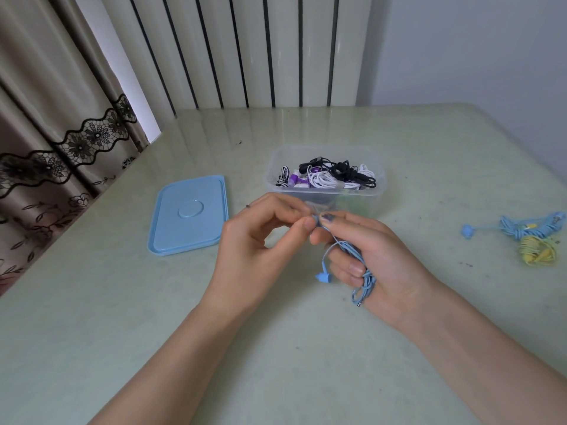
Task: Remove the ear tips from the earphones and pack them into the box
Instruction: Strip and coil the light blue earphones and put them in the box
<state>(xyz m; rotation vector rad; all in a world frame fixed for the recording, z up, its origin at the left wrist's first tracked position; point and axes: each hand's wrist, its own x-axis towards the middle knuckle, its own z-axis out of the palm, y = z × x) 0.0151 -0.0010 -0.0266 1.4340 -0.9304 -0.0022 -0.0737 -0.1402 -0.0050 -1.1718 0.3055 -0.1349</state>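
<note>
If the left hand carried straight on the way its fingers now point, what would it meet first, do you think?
Probably the right hand, whose fingertips already meet the left hand around the blue earphones; the box lies farther back.

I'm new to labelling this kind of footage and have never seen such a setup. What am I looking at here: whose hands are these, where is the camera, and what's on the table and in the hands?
There is no machine here. A person wears a wide-angle camera on the head, so the single picture looks forward and down at their own two bare hands over a pale green table.

The right hand holds a coiled blue earphone cable; one earbud dangles below the fingers. The left hand pinches at the other end of it, near the right thumb; what exactly it pinches is hidden.

Behind the hands stands a clear box with black, white and purple earphones inside. Its blue lid lies flat to the left. At the far right lie another blue earphone bundle and a yellow one.
</note>
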